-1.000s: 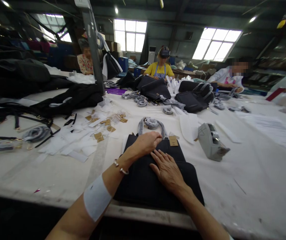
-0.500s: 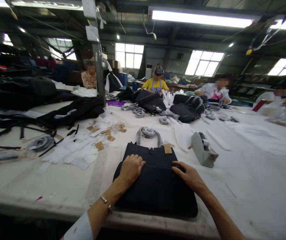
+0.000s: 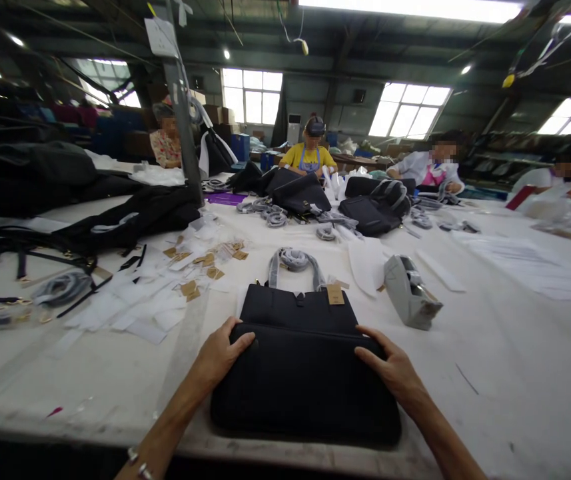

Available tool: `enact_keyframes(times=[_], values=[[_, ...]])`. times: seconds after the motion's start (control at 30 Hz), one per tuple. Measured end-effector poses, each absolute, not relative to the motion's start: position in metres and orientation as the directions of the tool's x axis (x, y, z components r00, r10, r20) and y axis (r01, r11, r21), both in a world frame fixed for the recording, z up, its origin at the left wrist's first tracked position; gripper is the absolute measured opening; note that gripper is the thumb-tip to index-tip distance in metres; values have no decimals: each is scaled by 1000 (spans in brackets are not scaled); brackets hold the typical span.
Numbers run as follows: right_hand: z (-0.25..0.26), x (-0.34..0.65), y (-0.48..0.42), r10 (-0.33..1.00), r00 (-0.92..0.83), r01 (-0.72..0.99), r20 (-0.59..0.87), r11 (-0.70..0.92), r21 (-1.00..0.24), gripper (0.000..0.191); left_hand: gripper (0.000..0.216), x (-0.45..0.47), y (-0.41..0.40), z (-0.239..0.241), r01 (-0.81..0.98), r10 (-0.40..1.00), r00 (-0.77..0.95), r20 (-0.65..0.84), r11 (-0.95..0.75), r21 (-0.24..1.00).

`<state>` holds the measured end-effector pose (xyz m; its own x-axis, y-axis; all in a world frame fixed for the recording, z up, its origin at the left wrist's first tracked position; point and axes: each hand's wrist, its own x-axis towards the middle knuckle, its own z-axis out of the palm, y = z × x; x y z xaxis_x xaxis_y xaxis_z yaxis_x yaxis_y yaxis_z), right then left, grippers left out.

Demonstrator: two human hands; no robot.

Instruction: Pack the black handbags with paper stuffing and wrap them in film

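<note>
A black handbag (image 3: pixel 295 310) lies flat at the table's front edge, its top pointing away from me. Grey-wrapped handles (image 3: pixel 292 259) and a brown tag (image 3: pixel 335 294) are at its top. Over its lower half is a padded black panel (image 3: pixel 305 393); I cannot tell whether it is a separate piece. My left hand (image 3: pixel 224 353) grips the panel's upper left corner, thumb on top and fingers at the edge. At the upper right corner my right hand (image 3: pixel 390 363) grips likewise, thumb on the face. The undersides of both grips are hidden.
A grey tape dispenser (image 3: pixel 410 292) stands right of the bag. Brown tags (image 3: pixel 190 290) and white sheets (image 3: pixel 152 303) lie to the left, near black straps (image 3: pixel 20 267). Black bags (image 3: pixel 300 193) are piled farther back. Several people sit across the table.
My left hand has moved from the bag's upper face to the left edge, now gripping the corner. The right hand has shifted slightly outward and down. The camera view has tilted slightly downward.
</note>
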<state>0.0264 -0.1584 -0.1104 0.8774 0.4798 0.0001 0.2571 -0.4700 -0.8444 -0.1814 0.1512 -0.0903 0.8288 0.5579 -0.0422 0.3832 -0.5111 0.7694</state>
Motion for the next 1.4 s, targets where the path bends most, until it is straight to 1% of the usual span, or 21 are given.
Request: enact_keyframes(times=[0.07, 0.13, 0.17, 0.23, 0.3, 0.4, 0.5, 0.57, 0.63, 0.67, 0.73, 0.8, 0.83, 0.9, 0.97, 1.03, 1.1, 1.17, 1.23, 1.33, 1.4], values=[[-117, 24, -155, 429, 903, 265, 31, -498, -826, 58, 36, -178, 145, -99, 405, 601, 799, -36, -493, 770], [-121, 22, -153, 357, 931, 266, 72, -532, -804, 64, 37, -176, 140, -106, 420, 660, 752, -5, -473, 775], [-122, 21, -153, 315, 946, 247, 75, -552, -797, 68, 40, -175, 138, -108, 429, 699, 715, 24, -464, 775], [-123, 22, -155, 259, 966, 183, 26, -604, -776, 74, 53, -174, 137, -112, 449, 768, 636, 74, -446, 774], [-122, 27, -156, 268, 962, 141, -58, -664, -734, 72, 63, -174, 138, -111, 477, 789, 611, 59, -427, 768], [-119, 38, -154, 346, 932, 184, -111, -712, -677, 66, 68, -172, 146, -106, 502, 748, 662, -48, -394, 770], [-112, 45, -149, 384, 910, 182, -153, -705, -685, 68, 76, -169, 156, -101, 478, 697, 701, -152, -300, 825], [-105, 45, -146, 396, 889, 107, -231, -670, -735, 70, 78, -168, 159, -96, 437, 676, 705, -216, -174, 882], [-97, 40, -145, 445, 834, -1, -325, -589, -808, 67, 74, -169, 157, -91, 373, 624, 723, -296, 8, 928], [-93, 36, -145, 485, 794, -56, -367, -542, -838, 63, 71, -171, 155, -88, 345, 572, 744, -344, 112, 932], [-89, 24, -147, 566, 707, -158, -423, -457, -875, 55, 62, -178, 146, -82, 328, 432, 787, -439, 309, 893], [-87, 10, -151, 604, 672, -232, -429, -378, -896, 50, 54, -187, 135, -76, 352, 332, 793, -511, 435, 829], [-87, 3, -154, 613, 674, -257, -412, -328, -909, 49, 52, -191, 130, -73, 360, 313, 786, -533, 468, 807], [-86, -10, -163, 624, 693, -284, -360, -223, -933, 49, 53, -199, 119, -68, 351, 328, 773, -543, 491, 797], [-83, -19, -176, 624, 712, -290, -322, -156, -944, 52, 62, -201, 109, -60, 321, 373, 773, -513, 467, 824], [-77, -25, -195, 602, 742, -274, -295, -130, -953, 56, 74, -198, 99, -47, 301, 400, 789, -466, 410, 861], [-68, -30, -218, 565, 789, -232, -243, -92, -968, 57, 80, -188, 85, -27, 291, 373, 830, -414, 345, 893], [-56, -30, -244, 512, 840, -177, -180, -55, -983, 56, 80, -172, 66, -4, 275, 285, 888, -362, 302, 913], [-43, -26, -272, 427, 894, -127, -136, -49, -991, 55, 76, -148, 43, 19, 241, 174, 940, -294, 275, 931], [-20, -4, -320, 267, 959, -74, -97, -95, -993, 53, 65, -93, 4, 48, 117, 23, 992, -126, 241, 963], [-6, 19, -360, 155, 986, -35, -58, -148, -988, 53, 61, -48, -26, 61, 22, -99, 995, 5, 268, 963]])
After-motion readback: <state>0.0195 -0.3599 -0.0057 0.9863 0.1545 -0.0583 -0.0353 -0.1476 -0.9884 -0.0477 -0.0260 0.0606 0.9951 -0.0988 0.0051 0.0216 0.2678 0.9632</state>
